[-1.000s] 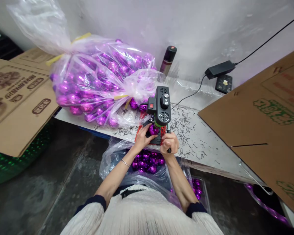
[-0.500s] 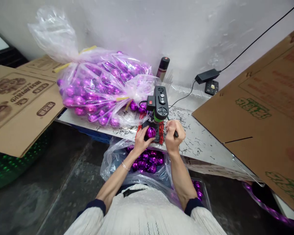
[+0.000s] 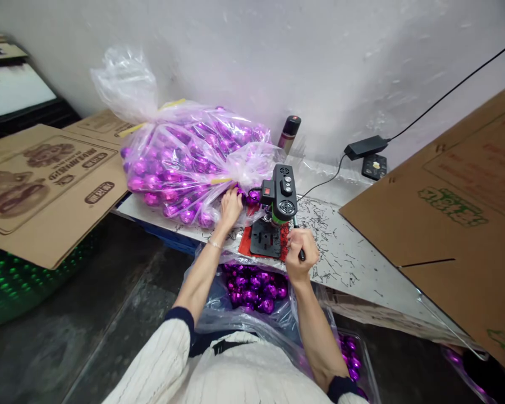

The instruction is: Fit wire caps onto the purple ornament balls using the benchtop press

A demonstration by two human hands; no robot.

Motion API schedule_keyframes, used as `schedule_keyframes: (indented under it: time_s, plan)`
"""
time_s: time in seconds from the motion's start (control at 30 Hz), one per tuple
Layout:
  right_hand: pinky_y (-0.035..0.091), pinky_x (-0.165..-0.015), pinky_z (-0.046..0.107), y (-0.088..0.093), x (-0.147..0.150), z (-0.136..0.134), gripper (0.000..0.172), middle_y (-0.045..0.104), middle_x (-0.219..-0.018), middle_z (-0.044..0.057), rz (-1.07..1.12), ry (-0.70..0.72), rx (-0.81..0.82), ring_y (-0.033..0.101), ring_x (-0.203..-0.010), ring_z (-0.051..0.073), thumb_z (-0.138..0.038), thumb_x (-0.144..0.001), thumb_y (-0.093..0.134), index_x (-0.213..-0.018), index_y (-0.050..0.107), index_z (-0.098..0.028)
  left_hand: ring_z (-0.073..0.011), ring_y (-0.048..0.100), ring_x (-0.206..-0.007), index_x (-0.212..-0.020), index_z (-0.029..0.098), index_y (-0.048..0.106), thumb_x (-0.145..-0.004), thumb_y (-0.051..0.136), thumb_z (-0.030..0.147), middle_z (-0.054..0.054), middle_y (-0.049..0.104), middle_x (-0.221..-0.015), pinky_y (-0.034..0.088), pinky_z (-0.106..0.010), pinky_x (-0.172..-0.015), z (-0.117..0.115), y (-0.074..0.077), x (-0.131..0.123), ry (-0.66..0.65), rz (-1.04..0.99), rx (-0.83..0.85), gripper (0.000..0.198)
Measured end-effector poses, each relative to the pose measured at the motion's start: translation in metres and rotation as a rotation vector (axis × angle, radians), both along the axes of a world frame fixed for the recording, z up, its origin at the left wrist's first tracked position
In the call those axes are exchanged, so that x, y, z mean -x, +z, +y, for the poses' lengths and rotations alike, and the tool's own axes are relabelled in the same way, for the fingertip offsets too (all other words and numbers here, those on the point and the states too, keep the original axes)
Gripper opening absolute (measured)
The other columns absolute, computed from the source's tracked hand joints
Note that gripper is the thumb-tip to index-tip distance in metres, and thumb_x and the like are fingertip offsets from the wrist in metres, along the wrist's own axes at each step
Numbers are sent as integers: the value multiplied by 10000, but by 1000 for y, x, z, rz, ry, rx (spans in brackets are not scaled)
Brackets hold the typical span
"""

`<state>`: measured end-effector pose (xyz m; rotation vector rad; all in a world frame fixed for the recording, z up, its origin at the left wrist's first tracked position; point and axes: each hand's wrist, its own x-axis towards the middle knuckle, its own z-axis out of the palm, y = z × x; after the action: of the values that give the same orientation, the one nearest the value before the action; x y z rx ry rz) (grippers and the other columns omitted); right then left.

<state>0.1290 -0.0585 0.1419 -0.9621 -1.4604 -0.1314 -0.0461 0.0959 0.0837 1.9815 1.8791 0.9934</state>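
Observation:
My left hand (image 3: 231, 209) reaches to the mouth of a clear plastic bag (image 3: 185, 163) full of shiny purple balls. Its fingers are curled beside loose purple balls (image 3: 252, 197), and what lies under them is hidden. My right hand (image 3: 302, 251) is wrapped round the black-tipped lever (image 3: 302, 256) of a small black bench press machine (image 3: 285, 193). Under the machine's head, the dark base plate (image 3: 264, 240) bears no ball and rests on a red mat (image 3: 244, 241). Below the table edge, an open plastic bag (image 3: 212, 300) holds more purple balls (image 3: 256, 289).
Short black bits litter the white tabletop (image 3: 340, 241). A spray can (image 3: 289, 133) stands behind the machine, and a power adapter (image 3: 365, 147) lies by the wall. Cardboard boxes (image 3: 458, 219) flank the right, with a carton flap (image 3: 63, 191) on the left. A tub of purple balls (image 3: 351, 359) sits lower right.
My left hand has left the base plate and moved up-left to the bag's mouth. The ball it held on the plate is gone from there. My right hand stays on the lever.

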Motion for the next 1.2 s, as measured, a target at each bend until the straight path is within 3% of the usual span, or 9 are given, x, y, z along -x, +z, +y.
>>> schedule_keyframes:
  time_s: [0.13, 0.27, 0.37, 0.5, 0.63, 0.77, 0.87, 1.0, 1.2]
  plan:
    - [440, -633, 290, -1, 0, -2, 297, 592, -701, -10, -11, -1, 24, 586, -660, 136, -105, -986, 462, -718, 506, -225, -393, 660, -1258, -1454, 124, 552, -995, 577, 346, -244, 656, -1375, 513, -507, -1066, 44, 13, -4, 6, 52, 288, 510]
    - [445, -623, 291, -3, 0, -2, 300, 601, -703, -7, -14, -13, 19, 584, -645, 134, -115, -985, 468, -710, 508, -226, -386, 661, -1257, -1365, 120, 612, -911, 704, 300, -223, 702, -1302, 489, -520, -1098, 37, 5, 4, -28, -166, 232, 497]
    - [447, -621, 300, -5, 0, -1, 295, 603, -698, -4, -17, -15, 14, 588, -643, 141, -122, -987, 467, -715, 512, -228, -348, 650, -1274, -1338, 122, 604, -817, 817, 320, -210, 680, -1334, 490, -503, -1120, 13, -4, 17, 5, -379, 137, 596]
    - [452, -637, 319, -7, 0, 0, 278, 605, -695, -2, 10, -12, 3, 595, -658, 155, -123, -980, 470, -731, 528, -231, -272, 709, -1131, -1308, 169, 572, -780, 841, 516, -152, 688, -1273, 587, -419, -988, -41, -16, 28, -27, -664, 100, 686]
    - [448, -641, 325, -6, 0, 0, 283, 597, -692, 0, -1, -12, 15, 596, -666, 156, -136, -990, 465, -729, 516, -232, -254, 750, -965, -1288, 195, 580, -883, 636, 725, -125, 716, -1139, 642, -389, -816, -95, -26, 24, -79, -946, 196, 669]
    - [446, -643, 312, -5, -1, -1, 289, 593, -695, -7, -17, -17, 13, 593, -663, 143, -141, -1004, 458, -733, 501, -232, -233, 776, -894, -1476, 273, 458, -977, 541, 666, -112, 724, -1159, 661, -416, -798, -126, -32, 14, -175, -1156, 337, 640]
    - [446, -637, 309, -3, -1, -2, 293, 599, -697, -5, -27, -32, 27, 599, -663, 143, -150, -1010, 454, -733, 498, -233, -224, 761, -1033, -1566, 333, 367, -939, 672, 567, -100, 683, -1293, 650, -394, -888, -132, -37, 8, -211, -1079, 339, 735]
    - [446, -631, 310, -1, -1, -2, 284, 602, -700, -4, -26, -18, 34, 599, -662, 145, -134, -998, 458, -736, 509, -233, -239, 731, -1124, -1545, 261, 393, -814, 843, 480, -123, 678, -1323, 602, -387, -994, -125, -44, -4, -180, -888, 246, 886]
    - [455, -643, 316, 0, -3, -3, 254, 626, -718, 1, -38, -19, 35, 611, -675, 154, -123, -982, 469, -767, 549, -233, -307, 686, -1201, -1304, 224, 629, -777, 885, 458, -124, 716, -1274, 544, -468, -1064, -111, -46, -26, -263, -483, 58, 631]
